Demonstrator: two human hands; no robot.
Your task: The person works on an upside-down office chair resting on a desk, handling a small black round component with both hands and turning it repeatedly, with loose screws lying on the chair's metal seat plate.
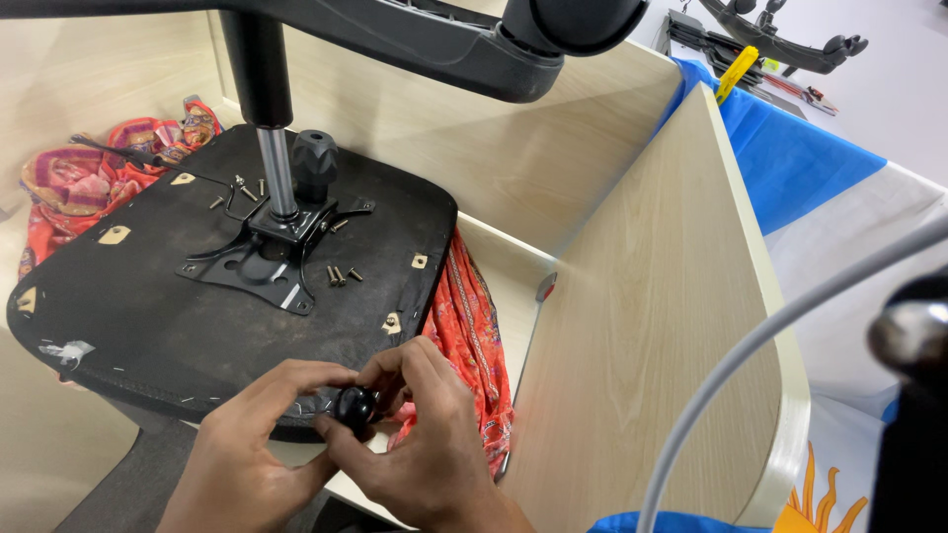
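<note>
black knob (354, 406), pinched between both hands (326, 444)

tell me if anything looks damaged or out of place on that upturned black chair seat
Loose metal screws lie scattered around the black metal mounting plate, and the upturned black fabric seat has a torn, whitish scuff at its left edge.

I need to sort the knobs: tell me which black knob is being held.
The small round black knob at the seat's near edge, pinched between left hand and right hand. The larger ribbed knob stands untouched beside the metal column.
</note>
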